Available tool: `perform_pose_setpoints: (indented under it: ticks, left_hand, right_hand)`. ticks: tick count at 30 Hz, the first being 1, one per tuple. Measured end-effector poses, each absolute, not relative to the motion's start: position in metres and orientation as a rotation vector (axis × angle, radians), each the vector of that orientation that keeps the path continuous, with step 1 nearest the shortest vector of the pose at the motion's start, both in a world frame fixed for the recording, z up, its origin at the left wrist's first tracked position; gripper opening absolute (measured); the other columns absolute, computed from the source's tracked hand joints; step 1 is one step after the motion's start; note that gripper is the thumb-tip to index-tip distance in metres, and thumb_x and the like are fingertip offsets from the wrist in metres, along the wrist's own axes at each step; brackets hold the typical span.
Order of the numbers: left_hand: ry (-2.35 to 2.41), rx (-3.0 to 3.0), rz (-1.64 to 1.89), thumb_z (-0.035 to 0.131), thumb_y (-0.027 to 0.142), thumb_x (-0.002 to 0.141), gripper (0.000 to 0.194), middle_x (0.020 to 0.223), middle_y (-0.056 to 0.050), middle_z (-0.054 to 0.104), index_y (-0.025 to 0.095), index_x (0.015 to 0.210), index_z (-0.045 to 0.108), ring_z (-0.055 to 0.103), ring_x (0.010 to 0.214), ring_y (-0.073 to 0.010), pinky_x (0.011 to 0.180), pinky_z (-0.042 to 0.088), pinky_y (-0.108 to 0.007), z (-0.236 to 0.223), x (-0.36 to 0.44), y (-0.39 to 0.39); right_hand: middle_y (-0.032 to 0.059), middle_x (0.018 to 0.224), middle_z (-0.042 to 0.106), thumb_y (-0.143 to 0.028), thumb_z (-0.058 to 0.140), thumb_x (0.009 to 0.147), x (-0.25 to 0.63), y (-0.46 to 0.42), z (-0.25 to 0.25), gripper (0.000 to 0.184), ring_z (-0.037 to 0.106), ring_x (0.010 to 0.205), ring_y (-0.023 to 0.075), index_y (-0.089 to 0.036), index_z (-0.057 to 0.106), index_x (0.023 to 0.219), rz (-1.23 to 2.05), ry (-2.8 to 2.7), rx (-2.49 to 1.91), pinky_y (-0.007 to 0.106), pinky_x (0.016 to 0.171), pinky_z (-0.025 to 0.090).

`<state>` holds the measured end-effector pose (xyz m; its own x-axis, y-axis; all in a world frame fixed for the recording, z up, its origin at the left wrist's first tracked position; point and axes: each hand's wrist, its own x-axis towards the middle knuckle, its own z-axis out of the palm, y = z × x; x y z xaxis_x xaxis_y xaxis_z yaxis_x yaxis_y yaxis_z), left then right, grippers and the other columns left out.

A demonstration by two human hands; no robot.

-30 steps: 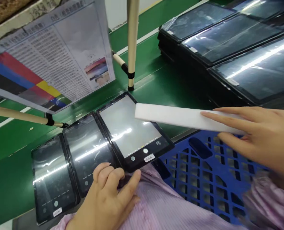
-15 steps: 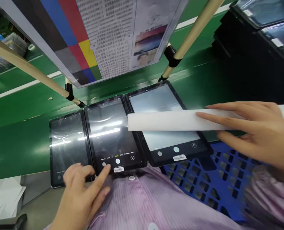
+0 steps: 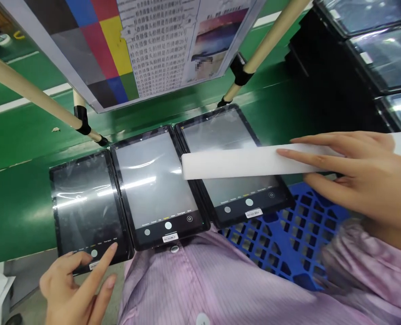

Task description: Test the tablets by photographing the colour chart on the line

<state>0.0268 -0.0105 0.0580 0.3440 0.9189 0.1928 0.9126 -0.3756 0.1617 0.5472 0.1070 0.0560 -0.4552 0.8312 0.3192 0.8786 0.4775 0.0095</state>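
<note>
Three tablets lie side by side on the green table. Over the lower edge of the left tablet (image 3: 85,203) is my left hand (image 3: 81,284), its fingers apart and the index fingertip near the camera controls on the screen. The middle tablet (image 3: 153,180) shows a grey camera picture with a white round button. My right hand (image 3: 359,167) grips a long white foam strip (image 3: 234,162) between thumb and fingers. That strip reaches across the right tablet (image 3: 217,128) and hides part of its screen; its tip is at the middle tablet's right edge.
A board with colour squares and printed text (image 3: 160,54) stands behind the tablets on a beige pipe frame (image 3: 268,40). Black trays holding tablets (image 3: 383,54) are stacked at the upper right. A blue plastic pallet (image 3: 288,239) shows below the table edge.
My left hand has moved left, from the middle tablet to the left one. The middle screen has turned from dark to light grey, and the right screen has darkened slightly.
</note>
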Motion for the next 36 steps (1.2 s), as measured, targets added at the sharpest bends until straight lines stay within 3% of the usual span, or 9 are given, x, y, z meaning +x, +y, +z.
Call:
perform_pose_setpoints:
  ticks: [7, 11, 15, 20, 30, 36]
  left_hand:
    - [1.646, 2.714, 0.383, 0.067, 0.025, 0.087, 0.034, 0.101, -0.006, 0.05, 0.03, 0.119, 0.072, 0.053, 0.092, -0.0207, 0.091, 0.038, -0.042, 0.059, 0.036, -0.015]
    - [1.655, 2.697, 0.399, 0.067, 0.02, 0.086, 0.04, 0.102, -0.006, 0.049, 0.029, 0.125, 0.068, 0.052, 0.094, -0.0208, 0.094, 0.036, -0.043, 0.058, 0.041, -0.02]
    - [1.599, 2.733, 0.428, 0.065, 0.019, 0.087, 0.059, 0.102, -0.005, 0.049, 0.036, 0.142, 0.053, 0.052, 0.094, -0.0212, 0.093, 0.037, -0.042, 0.057, 0.042, -0.016]
    - [1.521, 2.808, 0.352, 0.066, 0.021, 0.086, 0.072, 0.098, -0.005, 0.047, 0.039, 0.151, 0.041, 0.052, 0.09, -0.0223, 0.085, 0.038, -0.042, 0.062, 0.041, 0.0]
    - [1.461, 2.745, 0.332, 0.065, 0.017, 0.084, 0.076, 0.099, -0.007, 0.045, 0.039, 0.152, 0.04, 0.048, 0.086, -0.0228, 0.089, 0.039, -0.047, 0.076, 0.062, 0.016]
    - [1.548, 2.689, 0.316, 0.068, 0.017, 0.083, 0.076, 0.098, -0.006, 0.046, 0.042, 0.15, 0.042, 0.049, 0.088, -0.0234, 0.091, 0.039, -0.047, 0.077, 0.064, 0.01]
  right_hand:
    - [0.0058, 0.127, 0.061, -0.029, 0.051, 0.093, 0.555, 0.1, 0.041, 0.04, 0.063, 0.109, 0.0269, -0.039, 0.057, 0.13, -0.163, -2.383, -1.506, 0.047, 0.097, 0.048]
    - [0.0068, 0.121, 0.063, -0.03, 0.05, 0.092, 0.551, 0.099, 0.043, 0.034, 0.064, 0.106, 0.0273, -0.034, 0.062, 0.125, -0.228, -2.39, -1.509, 0.049, 0.098, 0.047]
    - [0.0102, 0.12, 0.063, -0.03, 0.047, 0.092, 0.549, 0.101, 0.05, 0.034, 0.062, 0.108, 0.0297, -0.029, 0.067, 0.119, -0.294, -2.398, -1.508, 0.053, 0.1, 0.045]
    - [0.0083, 0.122, 0.063, -0.033, 0.045, 0.094, 0.551, 0.105, 0.057, 0.034, 0.06, 0.11, 0.0288, -0.032, 0.069, 0.118, -0.2, -2.403, -1.598, 0.053, 0.1, 0.045]
    - [0.0073, 0.132, 0.055, -0.026, 0.05, 0.094, 0.56, 0.115, 0.057, 0.046, 0.057, 0.117, 0.0346, -0.04, 0.051, 0.137, -0.14, -2.466, -1.427, 0.055, 0.094, 0.048]
    - [0.0004, 0.143, 0.05, -0.032, 0.046, 0.098, 0.555, 0.116, 0.058, 0.037, 0.053, 0.127, 0.0312, -0.043, 0.055, 0.132, 0.069, -2.366, -1.595, 0.056, 0.107, 0.044]
